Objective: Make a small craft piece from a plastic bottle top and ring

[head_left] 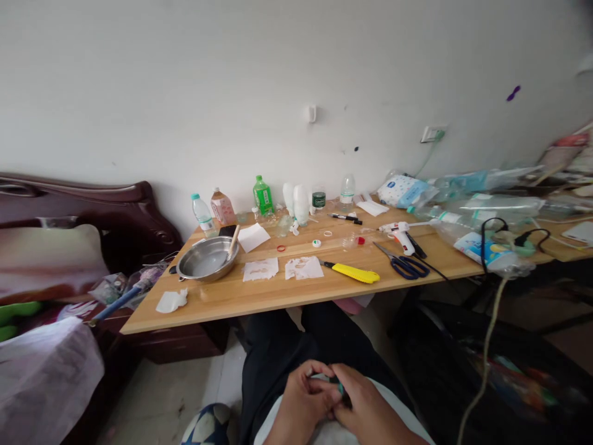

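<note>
My left hand [306, 395] and my right hand [364, 398] meet low in front of me, above my lap. Their fingers are curled together around a small dark and teal-green thing [341, 389]. Most of it is hidden by the fingers, so its kind cannot be made out. On the table beyond lie a yellow utility knife [356, 272], two wet-looking pieces of white paper [260, 269], dark blue-handled scissors [407, 266] and a white hot glue gun [399, 235]. Both hands are apart from these.
The wooden table [222, 304] also carries a metal bowl [199, 259] with a brush [234, 241], a green bottle [263, 196], white bottle-shaped pieces [301, 204], and a wipes pack [405, 190]. Plastic bottles [495, 207] crowd the right. A cord [491, 334] hangs down. A ball [208, 425] lies below.
</note>
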Action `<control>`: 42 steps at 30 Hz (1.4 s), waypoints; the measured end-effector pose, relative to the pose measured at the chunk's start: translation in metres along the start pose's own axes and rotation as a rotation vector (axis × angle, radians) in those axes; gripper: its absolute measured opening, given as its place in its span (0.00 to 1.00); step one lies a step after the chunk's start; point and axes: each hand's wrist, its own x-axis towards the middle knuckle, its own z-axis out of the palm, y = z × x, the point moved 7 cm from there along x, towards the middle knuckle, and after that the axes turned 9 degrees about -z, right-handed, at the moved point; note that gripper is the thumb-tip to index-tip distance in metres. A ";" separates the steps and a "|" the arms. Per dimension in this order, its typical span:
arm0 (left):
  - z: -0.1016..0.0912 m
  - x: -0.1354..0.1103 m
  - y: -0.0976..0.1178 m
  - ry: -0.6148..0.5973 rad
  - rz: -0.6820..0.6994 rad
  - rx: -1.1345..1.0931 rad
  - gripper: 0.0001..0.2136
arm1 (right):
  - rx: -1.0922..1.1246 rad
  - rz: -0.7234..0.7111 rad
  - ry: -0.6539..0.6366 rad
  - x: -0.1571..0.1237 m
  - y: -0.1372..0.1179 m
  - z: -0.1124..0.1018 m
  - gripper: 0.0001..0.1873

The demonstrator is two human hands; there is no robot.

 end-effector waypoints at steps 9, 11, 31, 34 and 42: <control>-0.003 -0.010 0.025 0.163 0.230 0.246 0.10 | -0.002 -0.166 0.170 -0.008 0.001 -0.012 0.27; -0.004 -0.012 0.028 0.201 0.267 0.351 0.06 | 0.022 -0.151 0.168 -0.008 0.006 -0.010 0.25; -0.003 -0.003 0.024 -0.076 0.064 0.007 0.28 | 0.193 -0.242 -0.012 0.007 -0.004 -0.001 0.35; -0.005 -0.003 0.025 -0.019 0.103 -0.039 0.27 | 0.194 -0.303 -0.025 0.007 -0.007 0.002 0.36; -0.013 -0.002 0.020 0.053 0.121 -0.053 0.28 | 0.148 -0.241 -0.056 0.008 -0.010 0.000 0.32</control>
